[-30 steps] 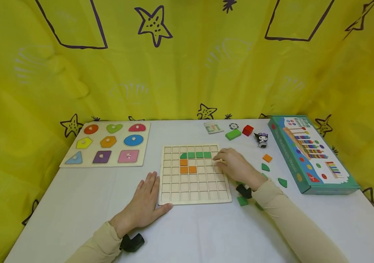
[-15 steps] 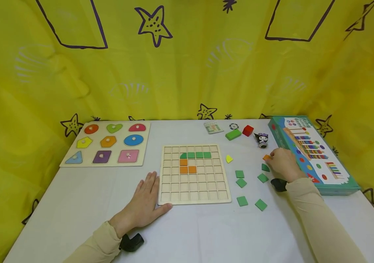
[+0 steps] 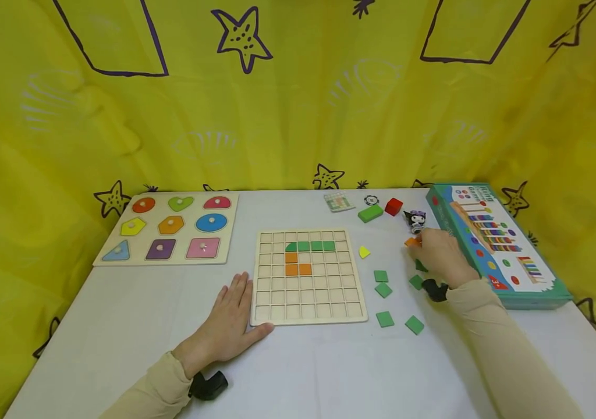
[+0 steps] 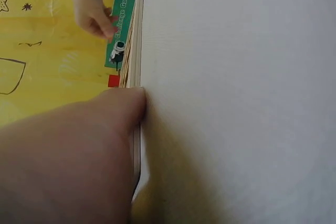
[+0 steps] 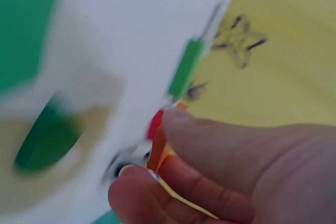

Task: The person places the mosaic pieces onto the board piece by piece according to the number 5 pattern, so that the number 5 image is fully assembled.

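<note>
A wooden grid board (image 3: 308, 302) lies mid-table with green tiles (image 3: 312, 246) in a row and orange tiles (image 3: 297, 265) below them. My left hand (image 3: 230, 320) lies flat on the table, its thumb against the board's near left corner (image 4: 137, 129). My right hand (image 3: 436, 251) pinches an orange tile (image 3: 411, 241) just above the table, right of the board; the right wrist view shows the tile (image 5: 157, 148) held on edge between thumb and fingers. Loose green tiles (image 3: 383, 289) and a yellow piece (image 3: 364, 252) lie between board and hand.
A shape puzzle board (image 3: 169, 228) sits at the far left. A teal game box (image 3: 492, 244) lies along the right edge. A small figurine (image 3: 415, 220), red block (image 3: 394, 206), green block (image 3: 370, 213) and a card (image 3: 338, 201) stand at the back.
My right hand left the board, went right to the loose tiles, took hold of the orange tile and lifted it slightly toward the back. The left hand stayed put.
</note>
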Tool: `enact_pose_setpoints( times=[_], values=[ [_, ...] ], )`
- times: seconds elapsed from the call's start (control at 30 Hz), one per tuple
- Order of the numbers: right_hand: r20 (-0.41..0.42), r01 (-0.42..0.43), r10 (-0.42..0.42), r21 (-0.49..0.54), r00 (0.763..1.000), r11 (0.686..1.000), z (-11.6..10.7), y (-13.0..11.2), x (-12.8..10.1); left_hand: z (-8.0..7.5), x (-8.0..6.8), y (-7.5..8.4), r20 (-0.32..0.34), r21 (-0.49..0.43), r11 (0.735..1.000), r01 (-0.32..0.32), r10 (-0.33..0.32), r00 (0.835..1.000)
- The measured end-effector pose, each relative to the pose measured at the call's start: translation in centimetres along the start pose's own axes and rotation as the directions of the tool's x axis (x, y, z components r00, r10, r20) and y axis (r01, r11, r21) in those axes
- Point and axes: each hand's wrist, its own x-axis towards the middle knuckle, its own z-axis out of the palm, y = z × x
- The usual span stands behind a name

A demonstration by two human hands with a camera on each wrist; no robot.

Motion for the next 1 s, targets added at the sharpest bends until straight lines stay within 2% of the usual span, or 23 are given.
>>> enact_pose_setpoints(
  times=[0.13,0.23,0.37,0.47,0.63,0.8,1.0],
  values=[
    [-0.013,0.144,-0.144,0.04,0.989,0.989,1.2,-3.5,-0.2,-0.1,-0.1,0.0,0.014,-0.01,1.0,0.005,-0.005,1.0],
    [0.005,0.247,-0.248,0.078,0.969,0.966,2.4,-5.6,-0.3,-0.1,0.0,0.0,0.025,-0.011,1.0,0.001,0.0,1.0],
    [0.021,0.351,-0.357,0.125,0.934,0.928,4.1,-7.8,-0.2,-0.1,0.0,0.0,0.027,-0.01,1.0,0.002,-0.002,1.0],
    [0.022,0.41,-0.415,0.124,0.909,0.904,5.2,-9.5,0.0,-0.1,0.0,0.0,0.018,-0.007,1.0,0.003,-0.003,1.0],
    [0.046,0.477,-0.48,0.07,0.876,0.876,6.6,-11.5,0.5,0.0,0.0,-0.1,-0.002,-0.004,1.0,-0.004,0.004,1.0],
    [0.075,0.496,-0.497,0.033,0.865,0.868,7.5,-12.4,0.7,0.0,0.0,0.0,-0.004,-0.002,1.0,-0.014,0.014,1.0],
    [0.042,0.536,-0.535,-0.023,0.844,0.844,7.9,-12.6,0.8,-0.1,0.0,0.0,0.011,0.0,1.0,-0.007,0.007,1.0]
  ],
)
